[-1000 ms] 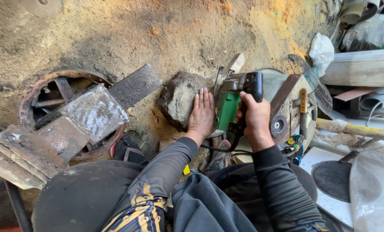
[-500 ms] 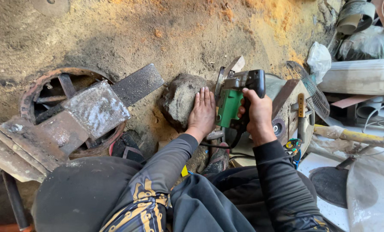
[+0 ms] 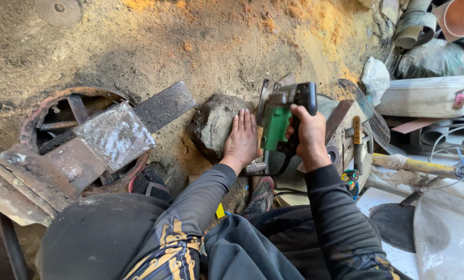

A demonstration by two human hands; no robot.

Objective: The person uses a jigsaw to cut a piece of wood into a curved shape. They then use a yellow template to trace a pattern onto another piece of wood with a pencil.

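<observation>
Sandy, sawdust-strewn ground (image 3: 190,41) filled the scene, a rusty round metal rim (image 3: 50,103) with grey plates at left. At centre lay a rough grey rock (image 3: 214,124); the left hand (image 3: 241,137) pressed flat and open against it. Just right, the right hand (image 3: 307,132) was clenched around a green-and-black power saw (image 3: 280,124), its long axis running near-to-far, nose pointing away.

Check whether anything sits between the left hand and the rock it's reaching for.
Nothing visible does: the left hand already lies flat on the rock, beside the green power tool gripped by the right hand.
</observation>
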